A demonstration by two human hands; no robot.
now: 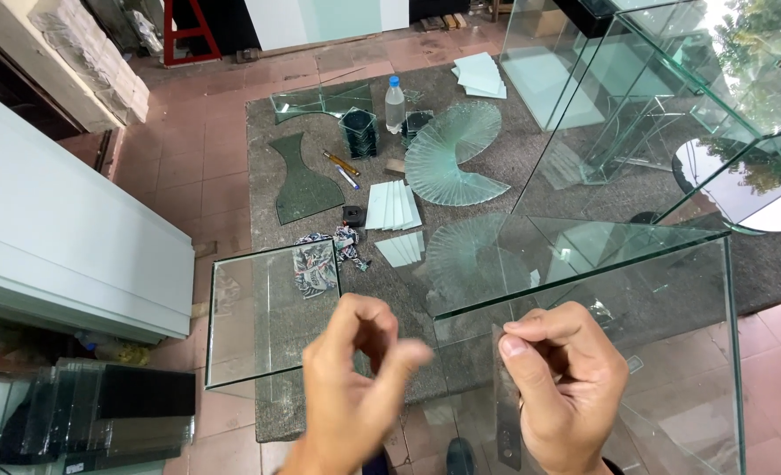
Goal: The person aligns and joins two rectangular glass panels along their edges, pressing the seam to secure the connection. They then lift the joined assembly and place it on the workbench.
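1. Grey mat — spread over the red-tiled floor; it carries the cut glass pieces.
2. Glass tank — a clear box of glued panes, right of centre and nearest the viewer; its top edge runs just above the right hand. More clear glass boxes stand behind it at upper right.
3. Flat glass pane — rectangular, lying at the mat's near left corner, just above and left of the left hand.
4. Fanned glass strips — narrow strips stacked in a spiral at mid-mat; a second fan shows through the tank wall.
5. Left hand — raised in front of the mat, motion-blurred; its fingers are loosely curled with the thumb and forefinger close together, and whether they hold anything cannot be told.
6. Right hand — beside the tank's near wall, fingers pinched on the top of a thin dark strip that hangs straight down from them.
7. Plastic bottle — upright, blue-capped, at the far end of the mat.
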